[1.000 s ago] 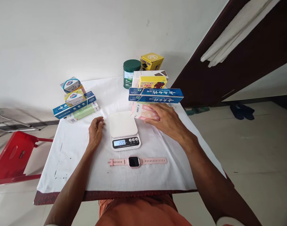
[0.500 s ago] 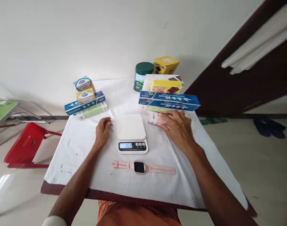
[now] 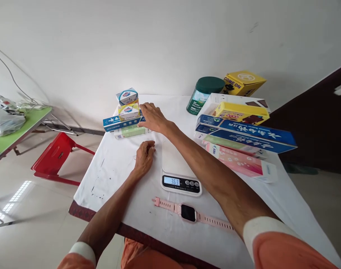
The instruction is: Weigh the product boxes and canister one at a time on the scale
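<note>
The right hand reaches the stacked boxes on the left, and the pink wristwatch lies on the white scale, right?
No. In the head view the pink strap wristwatch lies on the white tablecloth before the white digital scale. The right hand does reach the stacked boxes.

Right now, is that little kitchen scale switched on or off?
On. The scale has its display lit pale blue, and dark digits show on it, apparently 363.
</note>
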The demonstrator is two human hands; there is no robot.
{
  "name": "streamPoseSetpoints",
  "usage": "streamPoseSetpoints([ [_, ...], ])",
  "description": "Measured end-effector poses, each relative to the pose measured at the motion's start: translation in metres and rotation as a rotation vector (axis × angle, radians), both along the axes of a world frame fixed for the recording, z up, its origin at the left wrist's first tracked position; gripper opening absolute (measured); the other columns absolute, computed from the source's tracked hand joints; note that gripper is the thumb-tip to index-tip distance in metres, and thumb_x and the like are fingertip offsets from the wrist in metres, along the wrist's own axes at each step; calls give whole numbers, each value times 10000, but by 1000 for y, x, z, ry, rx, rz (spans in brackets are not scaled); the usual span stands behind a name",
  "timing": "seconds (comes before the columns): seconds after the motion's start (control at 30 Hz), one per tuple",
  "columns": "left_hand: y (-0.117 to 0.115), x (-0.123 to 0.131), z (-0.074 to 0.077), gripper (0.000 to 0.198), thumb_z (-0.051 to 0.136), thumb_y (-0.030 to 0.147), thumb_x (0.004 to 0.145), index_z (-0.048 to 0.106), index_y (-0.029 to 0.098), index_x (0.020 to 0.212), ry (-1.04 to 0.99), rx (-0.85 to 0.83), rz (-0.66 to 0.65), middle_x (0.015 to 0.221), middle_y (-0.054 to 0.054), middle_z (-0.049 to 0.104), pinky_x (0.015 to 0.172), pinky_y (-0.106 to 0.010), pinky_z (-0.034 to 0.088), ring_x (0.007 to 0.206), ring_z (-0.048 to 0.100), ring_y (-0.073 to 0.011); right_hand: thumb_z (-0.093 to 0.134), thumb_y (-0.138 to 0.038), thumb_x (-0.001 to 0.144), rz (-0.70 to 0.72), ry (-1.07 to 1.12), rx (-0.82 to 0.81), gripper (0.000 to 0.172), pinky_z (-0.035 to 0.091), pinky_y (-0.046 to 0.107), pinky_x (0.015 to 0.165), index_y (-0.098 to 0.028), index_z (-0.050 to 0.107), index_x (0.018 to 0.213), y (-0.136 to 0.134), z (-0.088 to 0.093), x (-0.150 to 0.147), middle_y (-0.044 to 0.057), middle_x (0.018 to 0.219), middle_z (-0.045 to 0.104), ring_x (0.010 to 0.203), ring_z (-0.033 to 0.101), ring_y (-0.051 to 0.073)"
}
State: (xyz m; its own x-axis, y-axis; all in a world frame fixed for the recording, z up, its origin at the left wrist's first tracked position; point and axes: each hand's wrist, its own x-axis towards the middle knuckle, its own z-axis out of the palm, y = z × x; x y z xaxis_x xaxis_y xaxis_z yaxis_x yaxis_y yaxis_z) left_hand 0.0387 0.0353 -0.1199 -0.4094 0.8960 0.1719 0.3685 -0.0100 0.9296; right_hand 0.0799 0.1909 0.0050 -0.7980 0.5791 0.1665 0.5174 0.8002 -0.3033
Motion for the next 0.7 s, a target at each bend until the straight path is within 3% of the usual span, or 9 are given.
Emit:
streamPoseSetpoints([
  [0.1,1,1,-2,255,554,176,968,710,217,1165,-16,-2,8,1132,-97,758,954,-424,612,973,739,-226,902,-330,810,-11,-12,-72,821,469,654,1124,-176,479,1497,17,-9,-21,248,1511,571,1439,504,447],
  [0.27,1,3,-1,250,558,161,972,721,211,1155,0,11,-1,1142,-101,754,972,-421,609,1004,738,-231,939,-517,728,-42,84,-116,1039,462,693,1087,-197,401,1557,29,-20,-29,257,1574,501,1445,466,490],
  [0.43,0,3,2,271,539,150,972,711,187,1177,3,2,-9,1157,-126,749,957,-420,612,1016,735,-238,870,-424,793,34,109,-95,750,495,675,1048,-225,549,1442,31,-18,-42,206,1556,563,1397,496,471],
  [0.53,1,1,1,261,544,161,975,709,193,1175,7,9,-18,1146,-121,748,960,-417,614,1004,737,-234,895,-380,765,6,91,-67,723,491,652,1068,-200,586,1394,28,-10,-41,187,1496,610,1376,504,457],
  [0.7,2,-1,-1,252,556,163,965,711,213,1157,2,23,-17,1132,-106,757,961,-418,623,993,749,-234,891,-271,768,25,147,-88,660,525,417,1014,-140,606,1349,17,4,-2,152,1420,654,1233,618,311],
])
